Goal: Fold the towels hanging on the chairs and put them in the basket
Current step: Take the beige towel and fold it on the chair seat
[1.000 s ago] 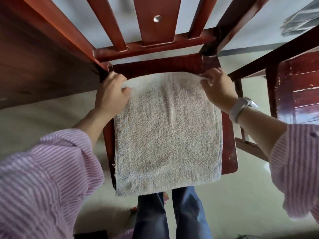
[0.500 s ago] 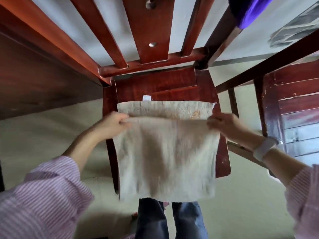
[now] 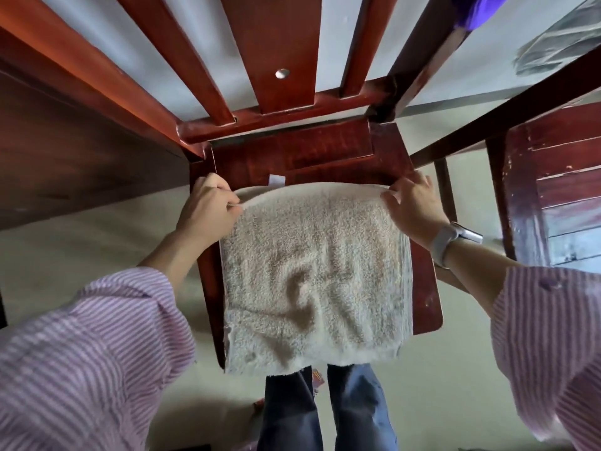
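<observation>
A beige terry towel (image 3: 312,271) lies doubled on the red-brown wooden chair seat (image 3: 292,157), its near edge hanging over the seat's front. A small white label (image 3: 276,179) sticks out past its far edge. My left hand (image 3: 208,209) pinches the towel's far left corner with curled fingers. My right hand (image 3: 413,209), with a watch on its wrist, holds the far right corner between thumb and fingers. The upper layer is wrinkled in the middle. No basket is in view.
The chair's slatted back (image 3: 283,60) rises just beyond the towel. A second wooden chair (image 3: 553,177) stands at the right, and a dark wooden surface (image 3: 81,157) at the left. A purple cloth (image 3: 478,11) hangs at the top right. My legs stand at the seat's front.
Both hands carried the towel's held edge away from me and laid it over the lower layer, up to the far edge. The towel now lies doubled and shorter.
</observation>
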Available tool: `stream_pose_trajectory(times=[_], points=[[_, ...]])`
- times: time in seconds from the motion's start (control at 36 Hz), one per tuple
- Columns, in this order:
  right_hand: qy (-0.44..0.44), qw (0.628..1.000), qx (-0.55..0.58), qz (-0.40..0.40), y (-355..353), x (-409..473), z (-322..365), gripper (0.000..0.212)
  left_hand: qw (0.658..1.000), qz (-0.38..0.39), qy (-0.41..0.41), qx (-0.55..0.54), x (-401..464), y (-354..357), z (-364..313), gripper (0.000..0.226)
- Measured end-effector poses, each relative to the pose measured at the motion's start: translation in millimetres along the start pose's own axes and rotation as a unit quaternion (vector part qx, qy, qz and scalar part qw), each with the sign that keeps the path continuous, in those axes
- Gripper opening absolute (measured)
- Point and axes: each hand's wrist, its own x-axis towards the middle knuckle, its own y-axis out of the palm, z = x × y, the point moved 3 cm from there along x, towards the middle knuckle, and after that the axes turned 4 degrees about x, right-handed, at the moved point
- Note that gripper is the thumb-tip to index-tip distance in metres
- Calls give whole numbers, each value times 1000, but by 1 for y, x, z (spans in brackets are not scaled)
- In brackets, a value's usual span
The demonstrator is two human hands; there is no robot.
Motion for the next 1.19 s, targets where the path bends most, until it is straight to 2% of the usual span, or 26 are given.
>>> stream_pose_trajectory(times=[0.17,0.31,0.44,0.53,0.72,0.92,1.0,1.11,1.19], points=[[21,998,33,42,-1,6,0,27,998,47,-4,-45,9,-11,-1,14],[48,990,92,91,-13,2,3,24,995,28,-12,-91,8,-19,5,18],[51,984,167,47,-26,-11,-2,14,980,29,-65,-183,-4,-27,17,13],[46,981,186,23,-35,-25,-6,17,982,30,-61,-174,-15,-31,18,15],[29,988,147,-21,-56,-64,-13,19,989,33,-27,-144,-49,-57,1,16],[-16,990,140,-24,-87,-104,-14,8,986,-14,-9,-164,-93,-97,-19,11],[-50,989,139,-22,-107,-118,-12,6,982,-38,-13,-184,-115,-114,-28,16],[-121,986,114,-26,-138,-136,-6,2,981,-55,-26,-183,-142,-133,-38,28],[-181,982,55,-28,-160,-151,1,5,979,-88,-36,-178,-158,-147,-48,29]])
